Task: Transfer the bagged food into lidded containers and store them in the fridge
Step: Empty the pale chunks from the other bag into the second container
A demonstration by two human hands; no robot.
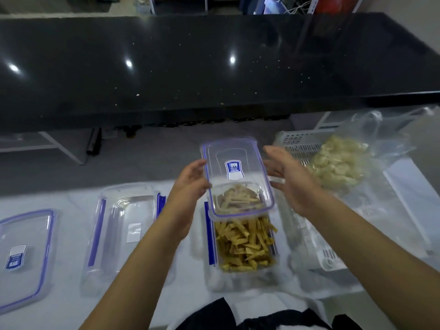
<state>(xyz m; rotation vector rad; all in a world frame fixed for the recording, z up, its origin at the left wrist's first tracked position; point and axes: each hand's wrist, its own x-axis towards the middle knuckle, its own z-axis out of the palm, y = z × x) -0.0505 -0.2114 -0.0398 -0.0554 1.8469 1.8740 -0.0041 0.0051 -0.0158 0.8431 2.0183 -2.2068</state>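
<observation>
Two lids counted: one lid (22, 256) flat on the bench (71, 306), far left of the filled container (245, 244); empty container (123, 232) just left. Left hand (190, 184) grips second lid (238, 175) above it; right hand (290, 179) open; one food bag (342, 163) right.

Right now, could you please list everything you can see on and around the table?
Clear plastic container of yellow-brown food strips: one, table centre, open.
Clear blue-trimmed lid: one, held tilted over that container.
Empty clear container: one, left of it.
Second blue-trimmed lid: one, far left.
Clear bag of pale food pieces: one, right, in the basket.
White slotted plastic basket: one, right.
Black speckled counter: one, behind.
Left hand: grips lid edge.
Right hand: open beside lid.
</observation>
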